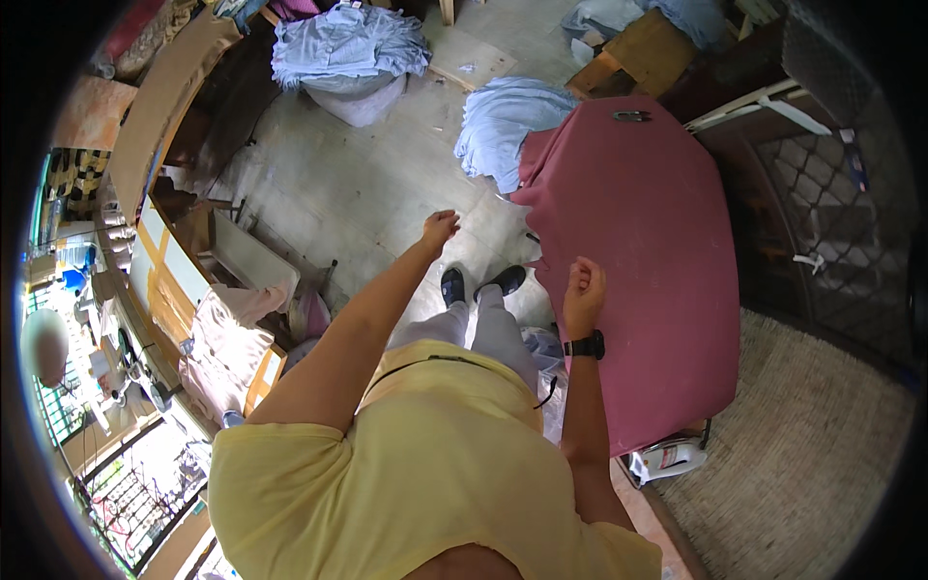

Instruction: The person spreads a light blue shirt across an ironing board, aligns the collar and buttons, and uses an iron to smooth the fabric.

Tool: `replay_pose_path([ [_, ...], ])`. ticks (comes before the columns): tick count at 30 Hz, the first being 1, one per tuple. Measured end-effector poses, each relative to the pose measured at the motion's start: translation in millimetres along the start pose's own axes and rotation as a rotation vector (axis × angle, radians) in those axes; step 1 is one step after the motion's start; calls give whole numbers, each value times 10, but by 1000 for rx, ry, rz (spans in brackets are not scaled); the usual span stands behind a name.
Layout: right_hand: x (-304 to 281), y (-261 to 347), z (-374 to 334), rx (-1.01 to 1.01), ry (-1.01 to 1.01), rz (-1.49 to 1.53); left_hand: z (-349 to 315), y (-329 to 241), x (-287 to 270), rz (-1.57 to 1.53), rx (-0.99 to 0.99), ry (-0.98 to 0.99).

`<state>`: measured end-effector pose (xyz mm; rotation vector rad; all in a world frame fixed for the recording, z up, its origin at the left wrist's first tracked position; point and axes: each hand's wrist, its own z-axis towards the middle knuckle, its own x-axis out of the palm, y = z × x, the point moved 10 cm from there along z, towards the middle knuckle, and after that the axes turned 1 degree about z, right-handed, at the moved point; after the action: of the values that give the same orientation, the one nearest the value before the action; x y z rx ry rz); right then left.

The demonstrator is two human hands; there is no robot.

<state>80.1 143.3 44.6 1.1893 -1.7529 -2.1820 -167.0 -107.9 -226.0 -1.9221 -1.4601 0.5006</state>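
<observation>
My left hand (441, 229) is held out over the floor, its fingers loosely curled in with nothing showing in them. Raised beside the left edge of a table covered in maroon cloth (657, 280), my right hand (584, 280) also has its fingers curled and no object visible. A dark watch sits on that wrist. Small thread snips (631, 116) lie at the far end of the maroon cover, well away from both hands. Past the cover's far left corner, a heap of light blue cloth (507, 126) hangs in folds.
Another blue cloth pile (350, 46) rests on a pale bundle at the far left. Left of me are a taped board (164, 275) and a draped pale garment (227, 333). A white clothes iron (669, 460) is by the table's near end. A metal lattice (831, 193) stands right.
</observation>
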Motion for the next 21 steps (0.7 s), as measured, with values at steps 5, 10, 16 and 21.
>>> replay_pose_path([
  [5,-155,-391,724,-9,-37,-235,515,-247,667,-197,-87,-56],
  [10,-98,-515,985,38,156,-390,1225,-315,1036,-104,-82,-149],
  [16,-102,-410,1014,207,178,-353,1945,-975,1641,708,425,-260],
  [21,-110,-615,963,471,134,-281,2170,-1128,2084,862,399,-262],
])
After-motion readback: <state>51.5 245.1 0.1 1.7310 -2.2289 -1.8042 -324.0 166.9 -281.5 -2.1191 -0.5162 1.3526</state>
